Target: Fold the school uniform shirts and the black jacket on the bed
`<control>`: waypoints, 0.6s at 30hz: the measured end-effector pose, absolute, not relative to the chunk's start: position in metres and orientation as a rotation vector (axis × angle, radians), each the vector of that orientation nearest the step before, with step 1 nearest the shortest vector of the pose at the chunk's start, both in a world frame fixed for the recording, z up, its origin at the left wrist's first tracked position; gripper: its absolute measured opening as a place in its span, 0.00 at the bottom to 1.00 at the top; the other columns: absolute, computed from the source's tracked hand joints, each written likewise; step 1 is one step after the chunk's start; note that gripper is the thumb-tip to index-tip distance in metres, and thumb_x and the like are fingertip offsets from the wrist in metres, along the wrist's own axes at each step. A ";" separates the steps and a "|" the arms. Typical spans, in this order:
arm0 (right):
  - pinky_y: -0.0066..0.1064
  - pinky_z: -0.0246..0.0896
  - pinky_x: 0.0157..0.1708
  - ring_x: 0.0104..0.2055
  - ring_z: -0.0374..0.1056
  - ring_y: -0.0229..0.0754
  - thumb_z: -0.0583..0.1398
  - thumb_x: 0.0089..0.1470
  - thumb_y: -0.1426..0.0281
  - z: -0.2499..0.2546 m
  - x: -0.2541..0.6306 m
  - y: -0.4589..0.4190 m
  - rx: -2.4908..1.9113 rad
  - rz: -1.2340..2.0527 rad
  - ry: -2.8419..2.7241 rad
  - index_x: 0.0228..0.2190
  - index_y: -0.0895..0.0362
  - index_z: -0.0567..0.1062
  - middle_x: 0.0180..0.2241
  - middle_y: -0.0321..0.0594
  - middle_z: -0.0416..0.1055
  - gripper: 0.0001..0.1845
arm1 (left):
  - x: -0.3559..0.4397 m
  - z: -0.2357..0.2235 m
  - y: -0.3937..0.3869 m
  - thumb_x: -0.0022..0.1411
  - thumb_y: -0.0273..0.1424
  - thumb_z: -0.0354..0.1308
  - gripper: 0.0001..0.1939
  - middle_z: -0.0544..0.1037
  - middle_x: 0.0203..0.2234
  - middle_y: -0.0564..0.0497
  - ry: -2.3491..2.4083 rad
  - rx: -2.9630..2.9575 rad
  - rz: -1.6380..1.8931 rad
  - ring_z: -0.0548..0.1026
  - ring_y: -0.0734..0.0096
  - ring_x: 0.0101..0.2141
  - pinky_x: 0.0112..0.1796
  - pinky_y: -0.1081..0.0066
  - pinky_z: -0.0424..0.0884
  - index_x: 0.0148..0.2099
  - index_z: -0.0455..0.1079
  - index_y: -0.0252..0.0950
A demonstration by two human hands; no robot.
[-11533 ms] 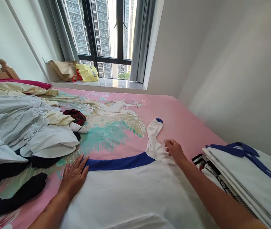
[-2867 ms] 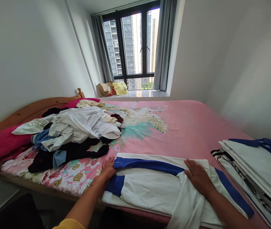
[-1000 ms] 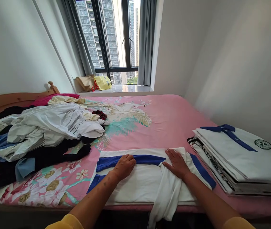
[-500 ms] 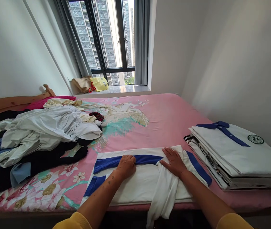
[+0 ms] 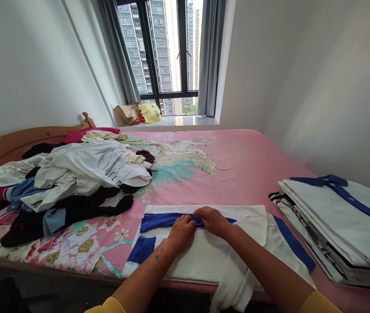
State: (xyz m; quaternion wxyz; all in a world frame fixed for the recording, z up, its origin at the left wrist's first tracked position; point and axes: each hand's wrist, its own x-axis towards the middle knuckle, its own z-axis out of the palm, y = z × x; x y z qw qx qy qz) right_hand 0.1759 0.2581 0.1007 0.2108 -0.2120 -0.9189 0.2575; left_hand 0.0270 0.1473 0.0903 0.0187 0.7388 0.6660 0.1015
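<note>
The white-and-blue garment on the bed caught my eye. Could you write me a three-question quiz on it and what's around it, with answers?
1. True or false: the left hand and the right hand are close together on the white-and-blue garment.

2. Choose one: the clothes to the right, beside the garment, are
A) heaped loosely
B) folded and stacked
C) on hangers

3. Fill in the colour: on the windowsill, the yellow bag sits beside a ____ bag.

Key:
1. True; they meet near a blue band.
2. B.
3. Brown; the brown bag is on the left of the yellow one.
</note>
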 end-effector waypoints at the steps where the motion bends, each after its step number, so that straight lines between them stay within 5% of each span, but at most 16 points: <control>1: 0.30 0.60 0.47 0.44 0.67 0.38 0.50 0.54 0.77 0.095 0.165 0.259 -0.610 0.714 -2.611 0.40 0.52 0.73 0.39 0.36 0.73 0.17 | 0.028 0.090 0.144 0.62 0.28 0.46 0.11 0.71 0.39 0.47 2.089 2.278 0.322 0.67 0.63 0.43 0.42 0.65 0.62 0.42 0.69 0.40; 7: 0.34 0.56 0.47 0.45 0.63 0.43 0.58 0.51 0.70 0.063 0.142 0.271 -0.830 0.652 -2.639 0.40 0.55 0.74 0.40 0.41 0.70 0.13 | 0.024 0.095 0.130 0.61 0.34 0.50 0.11 0.72 0.38 0.45 2.269 2.082 0.257 0.68 0.59 0.41 0.41 0.61 0.62 0.43 0.69 0.39; 11: 0.36 0.55 0.47 0.46 0.61 0.46 0.63 0.44 0.62 0.064 0.142 0.265 -0.906 0.625 -2.654 0.43 0.53 0.72 0.41 0.41 0.67 0.22 | -0.003 0.103 0.133 0.64 0.34 0.45 0.14 0.73 0.37 0.47 2.335 1.993 0.248 0.69 0.63 0.41 0.41 0.64 0.62 0.38 0.72 0.39; 18: 0.38 0.51 0.49 0.49 0.57 0.47 0.64 0.43 0.58 0.070 0.140 0.255 -0.955 0.630 -2.644 0.45 0.51 0.69 0.43 0.41 0.65 0.27 | -0.045 0.114 0.140 0.62 0.36 0.48 0.16 0.75 0.33 0.40 2.444 1.898 0.198 0.71 0.56 0.39 0.42 0.58 0.62 0.32 0.73 0.33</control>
